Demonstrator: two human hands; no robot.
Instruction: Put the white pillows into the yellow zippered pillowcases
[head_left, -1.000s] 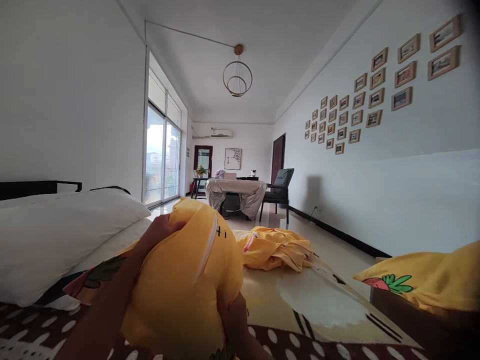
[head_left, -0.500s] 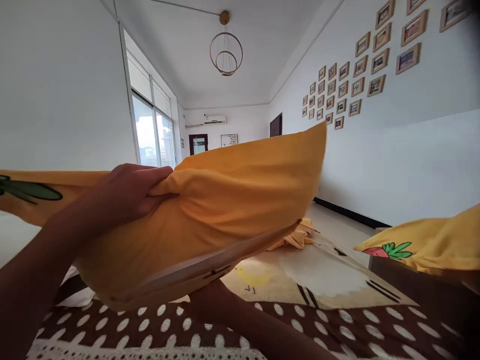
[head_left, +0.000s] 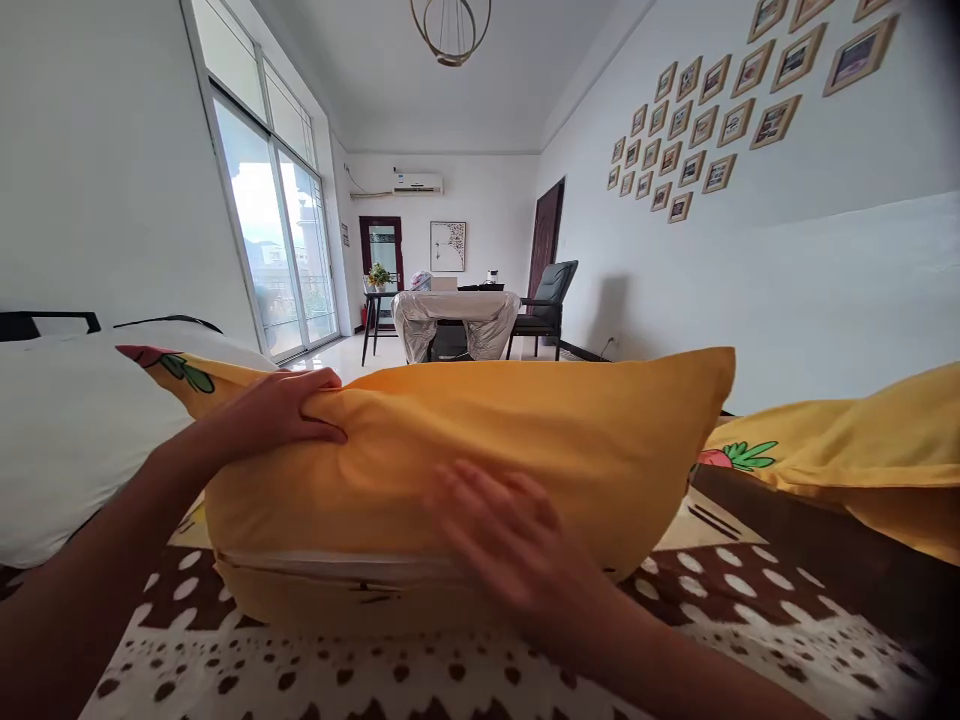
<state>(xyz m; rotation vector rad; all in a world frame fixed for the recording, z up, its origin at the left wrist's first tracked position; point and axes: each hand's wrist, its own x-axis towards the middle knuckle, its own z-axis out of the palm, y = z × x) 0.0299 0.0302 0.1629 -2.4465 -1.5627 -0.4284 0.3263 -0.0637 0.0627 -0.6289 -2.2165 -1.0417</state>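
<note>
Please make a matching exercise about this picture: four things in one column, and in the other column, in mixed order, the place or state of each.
1. left hand
2. right hand
3. white pillow
4. dark chair

A. at the right side of the covered table
B. open, at the front of the yellow pillow
C. pinching fabric at the yellow pillow's top
D. at the far left of the view

Right pairs: 1-C, 2-B, 3-D, 4-A
</note>
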